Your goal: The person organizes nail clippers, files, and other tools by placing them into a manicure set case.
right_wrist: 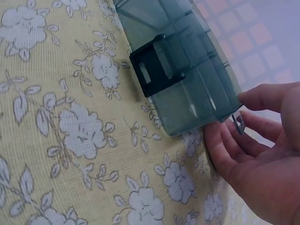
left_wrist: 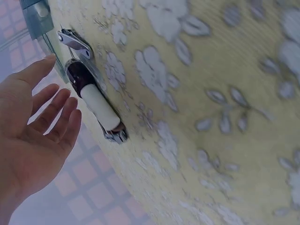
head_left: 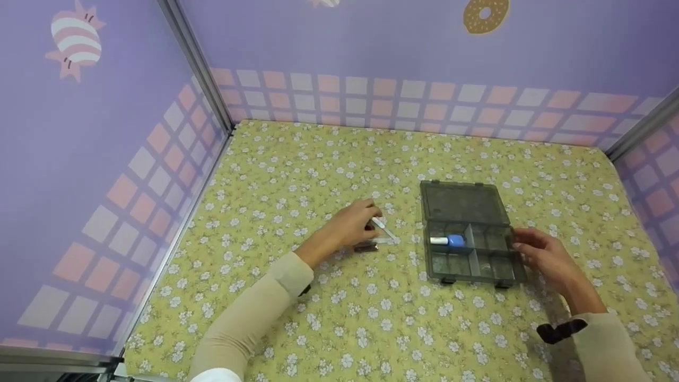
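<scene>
Compartment box (head_left: 477,278) is found on the right part of the bench (head_left: 297,180), its right side held by the right hand (head_left: 543,254). Grip of that hand: thumb set on the upper edge, fingers curled against the outer side, box edge pinched between. Left hand (head_left: 350,224) is placed to the left of the box; its fingers are loosely spread and slightly bent, just beside a nail clipper (left_wrist: 77,44) and a dark bottle (left_wrist: 89,89) with a white cap. Contact there cannot be confirmed. Bottle is laid on its side, dark end next to the clipper; a metal piece (left_wrist: 116,136), partly hidden, is seen by the cap end.

Box lid (head_left: 464,202) is folded back, away from the person. A blue bottle (head_left: 455,241) with a pale cap is laid sideways in the rear left compartment. Bench is covered in yellow floral cloth and bordered by purple panels (head_left: 339,48), printed with pink and white squares. Forearms are covered by beige sleeves (head_left: 249,313).
</scene>
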Tool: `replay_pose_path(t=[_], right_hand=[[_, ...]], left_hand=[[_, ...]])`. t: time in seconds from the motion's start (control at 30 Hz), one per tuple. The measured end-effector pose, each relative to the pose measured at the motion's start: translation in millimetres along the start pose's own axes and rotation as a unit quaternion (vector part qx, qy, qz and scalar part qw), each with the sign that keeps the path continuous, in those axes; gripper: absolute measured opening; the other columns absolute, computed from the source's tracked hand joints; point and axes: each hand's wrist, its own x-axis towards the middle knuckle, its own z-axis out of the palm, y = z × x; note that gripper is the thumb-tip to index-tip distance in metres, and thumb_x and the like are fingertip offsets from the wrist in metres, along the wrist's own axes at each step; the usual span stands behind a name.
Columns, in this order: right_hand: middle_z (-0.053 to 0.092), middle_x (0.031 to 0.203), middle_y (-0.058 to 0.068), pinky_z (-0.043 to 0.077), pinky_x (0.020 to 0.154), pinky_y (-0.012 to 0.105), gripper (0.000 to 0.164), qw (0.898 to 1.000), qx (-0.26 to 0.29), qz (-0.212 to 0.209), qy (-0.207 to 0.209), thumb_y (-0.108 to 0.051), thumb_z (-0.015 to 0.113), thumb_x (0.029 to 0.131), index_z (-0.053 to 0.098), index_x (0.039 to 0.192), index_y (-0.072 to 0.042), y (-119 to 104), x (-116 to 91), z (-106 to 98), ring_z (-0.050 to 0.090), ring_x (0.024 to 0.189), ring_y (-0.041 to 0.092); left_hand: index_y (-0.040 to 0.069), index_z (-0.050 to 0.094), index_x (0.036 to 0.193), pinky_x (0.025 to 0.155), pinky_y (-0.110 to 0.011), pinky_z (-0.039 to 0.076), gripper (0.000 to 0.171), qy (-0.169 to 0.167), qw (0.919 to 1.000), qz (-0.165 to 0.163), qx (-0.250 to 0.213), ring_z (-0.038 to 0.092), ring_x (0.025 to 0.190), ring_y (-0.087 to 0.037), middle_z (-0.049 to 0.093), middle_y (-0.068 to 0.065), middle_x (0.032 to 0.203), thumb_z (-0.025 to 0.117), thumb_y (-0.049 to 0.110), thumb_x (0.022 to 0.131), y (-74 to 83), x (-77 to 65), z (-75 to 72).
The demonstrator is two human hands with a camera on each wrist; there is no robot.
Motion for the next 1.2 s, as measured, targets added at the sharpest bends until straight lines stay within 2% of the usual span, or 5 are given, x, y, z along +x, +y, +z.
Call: replay_pose_path(t=[0.17,0.4,0.6,0.83,1.2], right_hand=[[0.062,0.128,-0.003,0.056,0.080,0.025,0.052,1.000,0.007,-0.007,0.001,-0.023,0.062,0.110,0.047,0.153,0.001,3,1,-2,0.062,0.104,0.009],[0.062,0.129,-0.003,0.056,0.081,0.025,0.054,1.000,0.000,-0.009,0.002,-0.026,0.062,0.110,0.046,0.154,0.001,4,1,0,0.062,0.105,0.010],[0.060,0.131,-0.003,0.057,0.084,0.025,0.051,1.000,0.014,-0.016,-0.001,-0.026,0.060,0.111,0.048,0.153,0.000,4,0,1,0.062,0.110,0.010],[0.061,0.128,0.000,0.055,0.079,0.025,0.052,1.000,0.003,-0.014,0.006,-0.028,0.063,0.110,0.049,0.150,0.002,3,-2,2,0.060,0.105,0.011],[0.063,0.127,-0.003,0.055,0.079,0.025,0.049,1.000,0.020,-0.011,0.009,-0.026,0.063,0.109,0.051,0.149,-0.001,5,-2,1,0.061,0.105,0.010]], left_hand=[[0.009,0.068,0.136,0.098,-0.042,0.053,0.038,-0.005,0.9997,-0.011,0.023,0.058,0.119,-0.025,0.059,-0.008,0.131,0.071,0.030,0.105,-8.6,-5.2,2.2],[0.011,0.071,0.127,0.090,-0.043,0.053,0.031,0.008,0.9994,-0.021,0.026,0.057,0.109,-0.024,0.057,-0.008,0.126,0.074,0.029,0.102,-14.6,-11.7,5.1],[0.011,0.070,0.129,0.090,-0.043,0.053,0.028,-0.002,0.9992,-0.010,0.039,0.057,0.110,-0.024,0.059,-0.009,0.125,0.072,0.023,0.103,-14.0,-11.3,6.1],[0.012,0.066,0.139,0.094,-0.042,0.056,0.037,-0.016,0.9961,-0.005,0.086,0.060,0.119,-0.026,0.061,-0.009,0.130,0.069,0.025,0.104,-10.2,-8.1,8.7],[0.013,0.067,0.129,0.093,-0.042,0.056,0.030,-0.016,0.9960,0.006,0.087,0.061,0.114,-0.026,0.064,-0.007,0.125,0.071,0.030,0.104,-6.5,-8.1,10.1]])
